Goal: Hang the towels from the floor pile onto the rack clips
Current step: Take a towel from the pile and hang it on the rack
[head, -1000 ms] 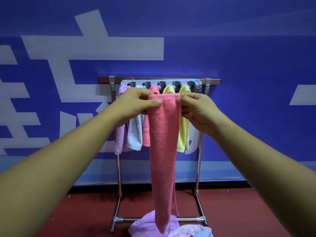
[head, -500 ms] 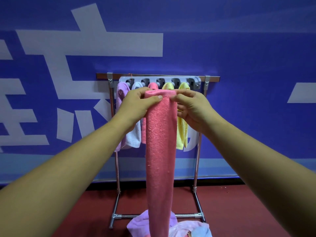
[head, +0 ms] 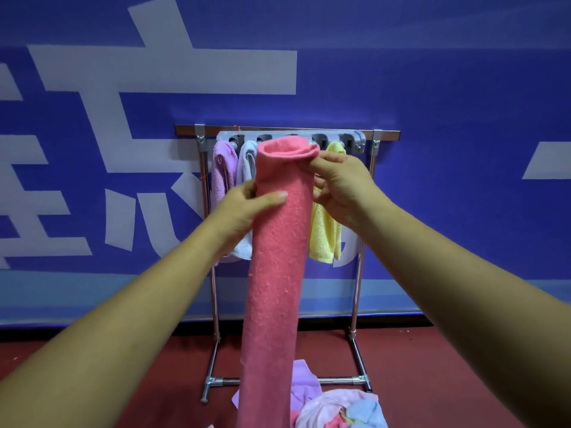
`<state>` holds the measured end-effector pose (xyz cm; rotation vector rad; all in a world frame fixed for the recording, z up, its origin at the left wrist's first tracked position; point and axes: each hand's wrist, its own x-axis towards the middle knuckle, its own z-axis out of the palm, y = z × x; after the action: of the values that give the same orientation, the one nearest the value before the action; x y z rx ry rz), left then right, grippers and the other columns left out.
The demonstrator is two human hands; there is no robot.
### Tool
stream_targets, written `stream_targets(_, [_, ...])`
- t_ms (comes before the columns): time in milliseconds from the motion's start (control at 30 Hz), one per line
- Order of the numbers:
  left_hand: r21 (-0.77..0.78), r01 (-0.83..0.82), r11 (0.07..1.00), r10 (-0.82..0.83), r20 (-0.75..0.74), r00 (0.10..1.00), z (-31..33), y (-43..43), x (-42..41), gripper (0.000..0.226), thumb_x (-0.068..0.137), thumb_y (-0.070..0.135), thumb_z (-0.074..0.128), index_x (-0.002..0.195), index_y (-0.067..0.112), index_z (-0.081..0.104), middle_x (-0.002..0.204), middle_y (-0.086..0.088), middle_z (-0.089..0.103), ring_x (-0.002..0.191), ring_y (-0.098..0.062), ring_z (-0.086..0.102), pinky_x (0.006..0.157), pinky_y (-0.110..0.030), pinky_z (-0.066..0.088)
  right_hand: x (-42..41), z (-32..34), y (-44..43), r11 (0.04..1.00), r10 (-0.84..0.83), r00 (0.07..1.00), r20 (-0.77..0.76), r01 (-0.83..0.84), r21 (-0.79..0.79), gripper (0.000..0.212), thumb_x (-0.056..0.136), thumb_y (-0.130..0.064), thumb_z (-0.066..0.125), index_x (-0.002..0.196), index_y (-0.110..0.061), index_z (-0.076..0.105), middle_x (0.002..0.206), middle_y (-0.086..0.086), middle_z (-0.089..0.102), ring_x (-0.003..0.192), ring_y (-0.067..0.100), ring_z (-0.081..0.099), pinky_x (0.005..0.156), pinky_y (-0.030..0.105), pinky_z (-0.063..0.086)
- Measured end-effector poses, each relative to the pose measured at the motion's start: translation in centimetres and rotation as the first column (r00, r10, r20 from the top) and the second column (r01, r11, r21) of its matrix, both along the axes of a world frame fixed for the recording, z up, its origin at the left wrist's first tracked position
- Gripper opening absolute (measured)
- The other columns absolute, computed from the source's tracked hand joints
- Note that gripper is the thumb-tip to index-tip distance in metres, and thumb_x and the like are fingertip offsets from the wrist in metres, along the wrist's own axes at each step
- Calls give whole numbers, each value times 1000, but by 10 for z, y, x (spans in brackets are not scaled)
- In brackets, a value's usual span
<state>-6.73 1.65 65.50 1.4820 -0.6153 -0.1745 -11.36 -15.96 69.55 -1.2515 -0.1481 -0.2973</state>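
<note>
Left hand [head: 244, 208] grips the pink towel [head: 278, 273] below its folded top; right hand [head: 340, 183] pinches the fold. Hold the fold narrow, then press it into a rack clip [head: 352, 142].

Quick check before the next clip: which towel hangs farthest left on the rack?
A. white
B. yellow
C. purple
C: the purple towel hangs at the left end of the rack, the white towel is next to it, and the yellow towel shows to the right of the held pink towel.
</note>
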Motion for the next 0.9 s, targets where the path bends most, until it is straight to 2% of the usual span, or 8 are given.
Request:
stream_targets(167, [-74, 79, 994, -94, -226, 970, -54, 3, -12, 28, 72, 12, 71, 100, 4, 68, 90, -8, 76, 77, -18, 72, 73, -29, 60, 4, 21, -4, 999, -48, 999, 7, 47, 9, 9, 84, -7, 76, 93, -7, 73, 96, 4, 72, 97, 24, 66, 58, 28, 55])
stream_targets(333, [-158, 128, 979, -171, -300, 939, -65, -8, -25, 27, 72, 8, 69, 99, 2, 69, 85, -9, 76, 73, -16, 72, 70, -27, 59, 14, 15, -11, 987, -148, 966, -212, 157, 23, 21, 87, -1, 70, 107, 2, 65, 88, 9, 66, 57, 13, 63, 52, 27, 51])
stream_targets(467, [-252, 16, 968, -103, -335, 937, -49, -19, -24, 22, 82, 5, 69, 103, 4, 67, 86, -9, 76, 76, -19, 72, 68, -28, 60, 10, -13, -19, 992, 94, 901, -423, -47, 120, 15, 101, -17, 55, 97, -2, 58, 60, 1, 55, 40, 8, 50, 51, 21, 50])
stream_targets(600, [-319, -80, 944, -37, -344, 938, -36, -24, -18, 20, 89, 3, 65, 109, 5, 65, 87, -11, 75, 78, -22, 72, 66, -31, 60, -3, -53, -15, 969, 235, 826, -512, -238, 60, 45, 97, -49, 54, 71, -13, 60, 54, -6, 36, 59, 11, 33, 81, 29, 42])
stream_targets(700, [-334, -149, 931, 16, -371, 928, -35, -23, -13, 16, 90, 3, 65, 104, 10, 64, 82, -10, 74, 73, -22, 71, 63, -32, 60, -8, -72, -12, 946, 235, 819, -524, -317, -72, 58, 88, -68, 50, 72, -14, 64, 65, 0, 53, 69, 18, 54, 86, 38, 46])
stream_targets(800, [-319, -178, 931, 57, -352, 934, -37, -20, -9, 24, 88, 2, 66, 110, 13, 64, 89, -10, 73, 78, -24, 70, 75, -38, 60, -11, -81, -10, 948, 202, 862, -465, -291, -129, 41, 87, -47, 66, 103, -10, 70, 91, 7, 69, 88, 22, 66, 91, 40, 52])
stream_targets(867, [-303, -178, 936, 71, -335, 939, -38, -17, -8, 26, 89, 1, 65, 112, 14, 63, 96, -11, 73, 84, -25, 70, 82, -42, 58, -10, -81, -10, 958, 178, 907, -381, -249, -145, 9, 90, -16, 69, 87, -10, 75, 86, 6, 73, 75, 16, 70, 79, 33, 56])
stream_targets(900, [-290, -173, 941, 72, -328, 942, -38, -16, -9, 27, 89, 1, 64, 112, 14, 63, 99, -11, 73, 86, -25, 70, 84, -43, 58, -9, -80, -10, 965, 155, 926, -345, -216, -146, 15, 90, -8, 69, 76, -12, 74, 80, 5, 73, 68, 14, 69, 74, 31, 55])
